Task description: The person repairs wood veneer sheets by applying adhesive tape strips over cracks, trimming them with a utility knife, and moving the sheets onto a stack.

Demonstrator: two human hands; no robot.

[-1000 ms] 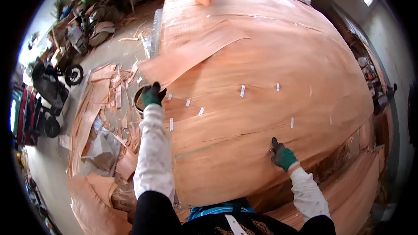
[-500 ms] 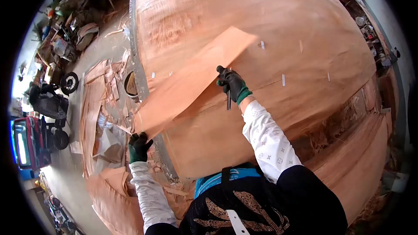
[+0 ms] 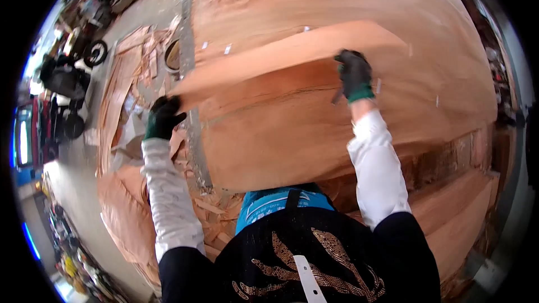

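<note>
A long strip of thin reddish wood veneer point(image 3: 292, 47) is raised in a bow above a large veneer sheet point(image 3: 269, 146), its edges blurred by motion. My left hand point(image 3: 164, 116), in a black and green glove, is closed on the strip's left end, past the sheet's left edge. My gloved right hand point(image 3: 355, 73) is closed at the strip's near edge toward its right part. A narrow dark knife-like tool point(image 3: 337, 97) sticks out below that fist. Whether the right fingers also pinch the strip is hidden. Small white tape pieces point(image 3: 227, 49) dot the sheet.
A grey edge strip point(image 3: 197, 151) borders the sheet's left side. Torn veneer scraps point(image 3: 118, 101) and a round bucket point(image 3: 172, 56) lie left of it. More veneer point(image 3: 457, 207) is stacked at lower right. A motorbike wheel point(image 3: 95, 53) and a red vehicle point(image 3: 35, 129) stand far left.
The veneer strip has swung from a steep diagonal to nearly level across the view and bows upward. My right hand has moved right and up; my left hand has moved up and slightly left.
</note>
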